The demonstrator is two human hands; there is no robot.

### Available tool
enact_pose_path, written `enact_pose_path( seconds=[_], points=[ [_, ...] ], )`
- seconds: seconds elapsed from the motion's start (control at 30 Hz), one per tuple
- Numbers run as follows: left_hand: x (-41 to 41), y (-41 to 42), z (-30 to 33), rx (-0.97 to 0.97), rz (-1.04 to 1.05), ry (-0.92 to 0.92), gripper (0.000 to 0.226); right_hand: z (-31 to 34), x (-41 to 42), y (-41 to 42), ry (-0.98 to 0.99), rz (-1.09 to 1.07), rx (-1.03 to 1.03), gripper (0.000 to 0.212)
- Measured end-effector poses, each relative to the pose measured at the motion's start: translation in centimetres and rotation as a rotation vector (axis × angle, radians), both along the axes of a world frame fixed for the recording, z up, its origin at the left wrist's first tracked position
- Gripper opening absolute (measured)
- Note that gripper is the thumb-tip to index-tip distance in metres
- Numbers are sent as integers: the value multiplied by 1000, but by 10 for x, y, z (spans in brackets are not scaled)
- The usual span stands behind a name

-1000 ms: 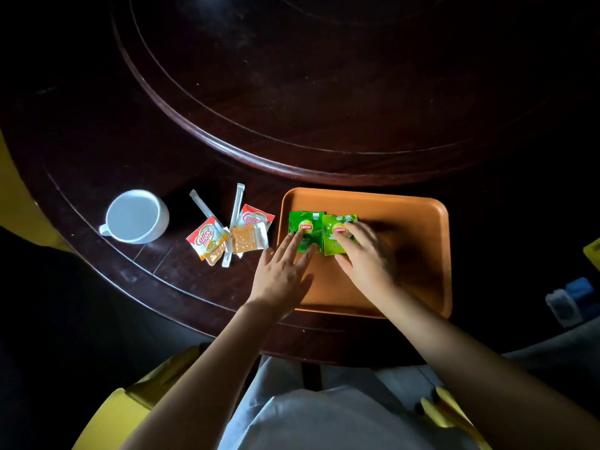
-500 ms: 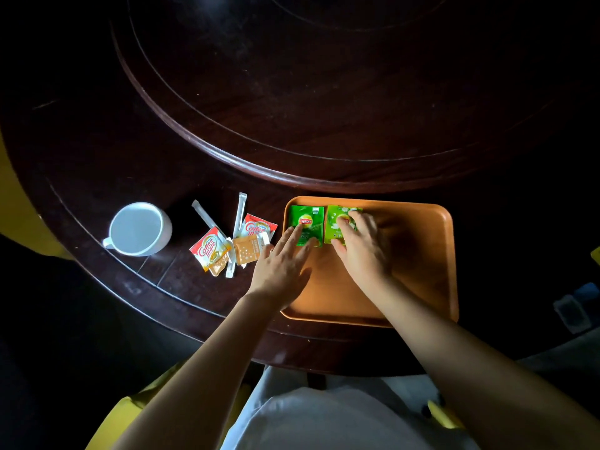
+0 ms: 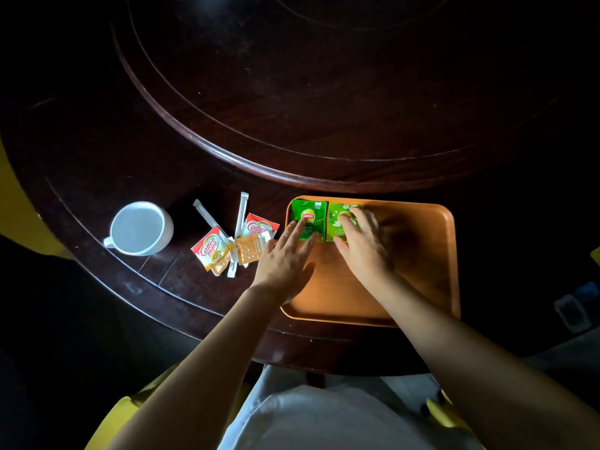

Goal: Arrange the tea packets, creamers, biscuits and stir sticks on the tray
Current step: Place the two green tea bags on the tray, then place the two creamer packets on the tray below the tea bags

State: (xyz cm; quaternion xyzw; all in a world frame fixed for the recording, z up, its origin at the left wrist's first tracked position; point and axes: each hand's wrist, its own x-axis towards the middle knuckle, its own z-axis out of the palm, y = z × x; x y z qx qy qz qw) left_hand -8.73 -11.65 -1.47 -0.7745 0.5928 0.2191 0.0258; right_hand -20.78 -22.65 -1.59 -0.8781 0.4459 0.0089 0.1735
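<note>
Pressing flat on the two green tea packets, both hands sit over the upper left corner of the orange tray (image 3: 422, 287), which lies right of centre in the frame on the dark wooden table (image 3: 324, 92). The left hand (image 3: 285, 258) has its fingers spread and straight, the tips resting on the darker green tea packet (image 3: 308, 219) tucked against the tray's left rim. The right hand (image 3: 363, 248) lies palm down, fingers apart, covering much of the lighter green tea packet (image 3: 337, 222) just beside it. Neither hand grips anything; each only rests on its packet. The packets lie edge to edge and square to the rim, probably so the first row sits neatly in the corner and leaves the rest of the tray free for the other items.

Both forearms reach in from the bottom of the frame and angle inward toward that corner, wrists low over the tray.

Left of the tray, on the table, the other things wait in a loose pile: two red and white creamer sachets (image 3: 211, 250) (image 3: 259, 226), a biscuit packet (image 3: 250, 251) between them with what looks like another under the left sachet, and two stir sticks (image 3: 206, 213) (image 3: 242, 211) lying above. A white cup (image 3: 139, 227) stands further left.
</note>
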Motion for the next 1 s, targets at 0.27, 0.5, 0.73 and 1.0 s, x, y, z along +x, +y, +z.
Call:
enact_pose_path(
  seconds=[0.27,0.5,0.73,1.0],
  points=[
    [-2,9,14,-261,40,8,49,4,-2,4,-92,24,-52,41],
    [59,72,16,-520,669,39,37,13,31,20,-224,168,-95,34],
    [92,85,4,-158,789,9,56,15,108,37,-116,385,69,26],
    [90,87,4,-164,838,48,52,6,139,52,100,245,29,26]
  ],
)
